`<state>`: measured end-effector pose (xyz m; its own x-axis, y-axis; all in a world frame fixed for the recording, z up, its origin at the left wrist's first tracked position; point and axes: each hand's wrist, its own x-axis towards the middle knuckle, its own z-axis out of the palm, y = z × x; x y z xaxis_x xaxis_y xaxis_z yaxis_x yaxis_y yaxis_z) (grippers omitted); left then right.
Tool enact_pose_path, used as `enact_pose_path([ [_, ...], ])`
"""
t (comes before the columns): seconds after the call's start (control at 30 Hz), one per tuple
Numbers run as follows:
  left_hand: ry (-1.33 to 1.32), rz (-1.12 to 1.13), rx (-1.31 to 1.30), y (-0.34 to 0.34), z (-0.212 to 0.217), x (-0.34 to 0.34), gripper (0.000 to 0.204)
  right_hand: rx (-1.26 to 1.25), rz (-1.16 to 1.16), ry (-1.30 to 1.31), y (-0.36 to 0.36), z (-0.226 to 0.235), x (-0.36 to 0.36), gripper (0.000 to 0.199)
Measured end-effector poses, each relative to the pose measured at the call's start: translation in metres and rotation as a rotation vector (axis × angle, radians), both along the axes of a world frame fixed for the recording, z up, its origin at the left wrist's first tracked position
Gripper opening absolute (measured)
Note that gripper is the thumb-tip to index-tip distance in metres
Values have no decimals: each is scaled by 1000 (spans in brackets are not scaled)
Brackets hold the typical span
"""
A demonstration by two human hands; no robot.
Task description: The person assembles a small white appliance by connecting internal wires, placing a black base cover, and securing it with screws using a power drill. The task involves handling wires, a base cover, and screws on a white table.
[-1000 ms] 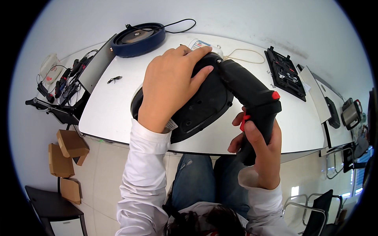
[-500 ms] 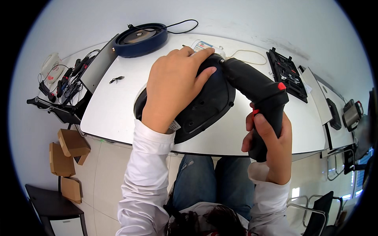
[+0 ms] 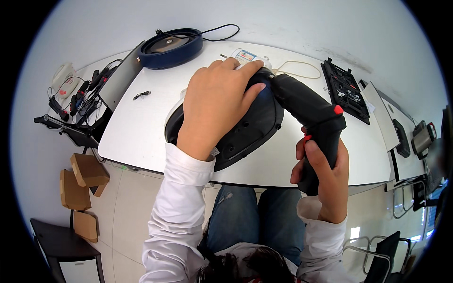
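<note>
A person seated at a white table [image 3: 141, 137], seen from above, works on a round black appliance base [image 3: 245, 129] lying underside up near the table's front edge. The left hand [image 3: 214, 101] rests flat across the top of this base, fingers spread wide and curled over its far rim, pressing it down. The right hand [image 3: 325, 172] is closed around the grip of a black power screwdriver [image 3: 311, 115] with red buttons. The tool's long axis runs from about 5 o'clock, where the grip sits in the right hand, up to about 11 o'clock, where its nose meets the far right edge of the base, just beside the left fingertips. So the base lies at roughly 10 o'clock from the right hand and directly beneath the left hand, which is the nearer of the two.

The base is a dark, shallow, oval shell of matte plastic with small screw holes and a pale label at its near rim. At 12 o'clock from it lies a white tube with a coloured label [image 3: 245, 56], and at 11 o'clock a round blue and black unit [image 3: 170, 47] with a cable
</note>
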<state>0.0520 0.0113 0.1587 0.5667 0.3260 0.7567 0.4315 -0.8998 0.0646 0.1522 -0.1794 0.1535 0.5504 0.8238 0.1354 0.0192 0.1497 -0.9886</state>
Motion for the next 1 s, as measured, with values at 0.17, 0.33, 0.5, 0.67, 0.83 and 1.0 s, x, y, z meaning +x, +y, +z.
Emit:
enact_pose_path([
  [0.17,-6,-5,-8,-2,1,-1,32,-11,-2,-10,-2,-1,2,33],
  [0.33,-25,-36,-11,-3,1,1,32,-8,-9,-11,-4,-1,3,35],
  [0.5,-21,-15,-2,-5,1,2,32,5,1,1,-4,-4,5,36],
  [0.67,-11,-4,5,-6,2,2,32,4,0,0,-4,-4,7,37],
  [0.83,-22,-11,-11,-4,2,3,31,9,4,4,-3,-4,6,38],
  [1.0,-16,-7,-1,-4,1,3,31,22,-46,-53,0,-7,4,43],
])
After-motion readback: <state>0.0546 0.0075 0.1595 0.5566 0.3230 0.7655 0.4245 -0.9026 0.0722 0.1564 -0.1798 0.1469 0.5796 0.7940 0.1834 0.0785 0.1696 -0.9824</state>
